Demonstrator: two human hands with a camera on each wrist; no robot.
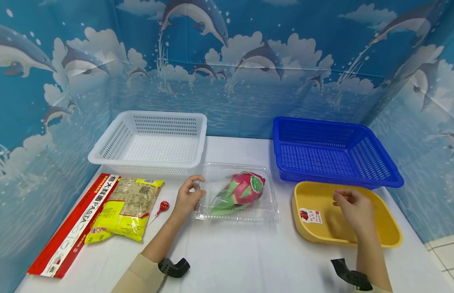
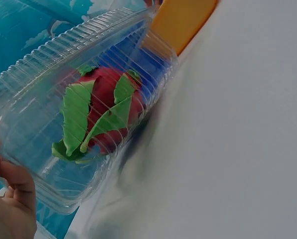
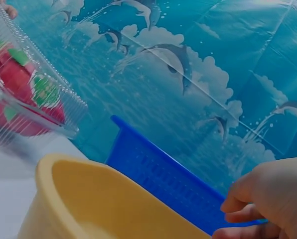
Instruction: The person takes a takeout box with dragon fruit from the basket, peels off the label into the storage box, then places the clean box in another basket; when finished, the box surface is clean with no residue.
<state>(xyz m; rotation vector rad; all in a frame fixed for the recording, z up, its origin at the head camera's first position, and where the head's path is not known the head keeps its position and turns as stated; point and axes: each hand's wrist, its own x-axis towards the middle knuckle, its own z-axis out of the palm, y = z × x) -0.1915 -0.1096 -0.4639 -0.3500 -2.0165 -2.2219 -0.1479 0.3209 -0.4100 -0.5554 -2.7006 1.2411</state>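
On the white table sits a clear plastic clamshell box [image 1: 212,173] with a pink and green dragon fruit [image 1: 247,188] inside. My left hand [image 1: 188,198] grips the box's left edge between thumb and fingers; in the left wrist view, the hand [image 2: 14,199] is at the box's near corner. My right hand [image 1: 355,209] hovers over a yellow basin [image 1: 299,228], fingers bent and tips close together. In the right wrist view, a tiny green spot shows between the fingers of that hand [image 3: 273,199]; what it is cannot be made out.
A white basket [image 1: 148,165] stands at the back left, a blue basket [image 1: 336,177] at the back right behind the basin. Left of the box lie a lollipop [image 1: 163,206], a yellow food bag [image 1: 129,207] and a long red pasta packet [image 1: 76,224]. A dolphin-print curtain [image 1: 245,97] closes the back.
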